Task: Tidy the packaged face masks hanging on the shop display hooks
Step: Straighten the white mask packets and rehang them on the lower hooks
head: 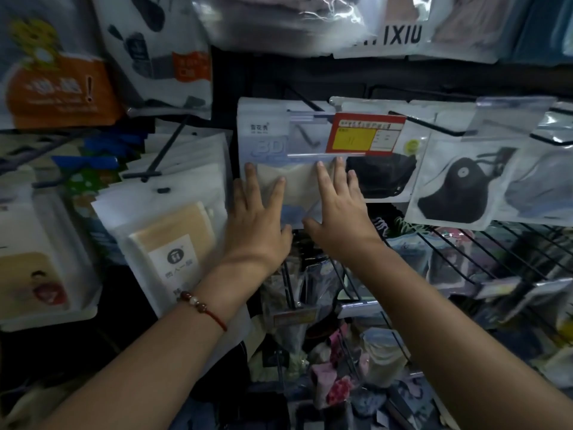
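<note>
Head view: left hand (253,225), fingers straight and spread wide, pressed flat on the lower left of a white-and-clear plastic packet holding a beige face mask (297,184), printed "3D" near its top. Right hand (339,212), likewise spread flat, fingers straight, pressed on the packet's lower right, fingertips near the bottom edge of a clear plastic price-tag holder (313,135). Packet hanging at the front of a stack on a black wire display hook (305,103), at centre frame. Red-and-yellow price label (366,133) fixed at the holder's right end, overlapping the neighbouring clear packet with a black mask (383,178). Further right, another clear packet with a black valved mask (455,187), tilted. To the left, a leaning row of frosted white packets with a tan mask (173,240) in front. On the left wrist, a red cord bracelet with brown and white beads (201,305). Below, a black wire rack shelf (496,252) over a jumble of small packaged goods, blurred.
</note>
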The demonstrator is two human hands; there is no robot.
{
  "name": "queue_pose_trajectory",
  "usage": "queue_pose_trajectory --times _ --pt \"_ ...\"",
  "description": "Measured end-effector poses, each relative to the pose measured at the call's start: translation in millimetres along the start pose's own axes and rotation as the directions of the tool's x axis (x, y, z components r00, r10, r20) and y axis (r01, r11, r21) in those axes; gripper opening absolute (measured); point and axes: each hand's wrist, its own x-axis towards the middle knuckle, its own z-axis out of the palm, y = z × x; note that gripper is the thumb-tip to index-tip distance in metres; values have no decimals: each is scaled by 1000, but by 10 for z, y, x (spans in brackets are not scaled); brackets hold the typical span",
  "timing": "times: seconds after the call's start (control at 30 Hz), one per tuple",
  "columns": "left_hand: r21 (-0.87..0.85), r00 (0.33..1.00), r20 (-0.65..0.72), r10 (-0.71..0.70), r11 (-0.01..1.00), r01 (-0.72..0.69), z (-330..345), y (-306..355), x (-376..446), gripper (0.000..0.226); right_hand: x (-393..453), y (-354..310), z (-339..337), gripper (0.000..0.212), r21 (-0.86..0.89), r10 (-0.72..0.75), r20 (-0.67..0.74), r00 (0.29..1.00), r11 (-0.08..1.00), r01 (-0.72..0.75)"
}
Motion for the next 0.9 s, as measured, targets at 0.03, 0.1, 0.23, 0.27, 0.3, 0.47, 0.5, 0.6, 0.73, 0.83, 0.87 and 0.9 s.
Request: queue_pose_trajectory --times 0.03,0.1,0.23,0.27,0.3,0.47,0.5,0.6,0.73,0.83,0.87,0.9 --pt "4 1000 -2 -1 1000 1 15 -2 18 83 16 5 9 91 0 -4 -5 1000 1000 4" --pt "8 1000 -12 -3 1000 3 53 -18 48 83 58 21 36 90 0 -16 -20 1000 1000 16" --pt "13 999 -38 -6 1000 7 104 -44 113 83 159 60 76 90 -10 -37 -34 999 999 36" --pt "13 999 -41 -8 1000 8 109 -45 134 82 192 69 84 90 -12 -37 -32 999 999 36" --pt "11 999 -45 -10 1000 10 115 -44 155 81 225 74 92 90 -13 -37 -34 999 999 37" --pt "-2 998 -57 -19 1000 19 170 -49 269 81 371 104 140 85 -1 -41 -52 998 999 40" --pt "-3 998 -62 -17 1000 17 191 -56 286 81 389 113 152 85 2 -39 -54 998 999 39" --pt "-19 997 -76 -5 1000 4 258 -83 311 83 422 130 181 83 27 -45 -65 997 999 47" --pt "-73 995 -99 13 997 -20 315 -117 291 83 412 165 219 85 103 -64 -66 996 992 70" --pt "-204 988 -156 5 978 -38 363 -115 225 82 339 211 252 86 273 -42 -68 997 960 59" --pt "-293 982 -185 -23 956 -33 393 -109 199 83 300 226 267 87 355 -14 -75 997 934 39" --pt "-408 975 -210 -76 913 -17 420 -101 172 86 261 235 285 87 439 25 -81 996 898 13"
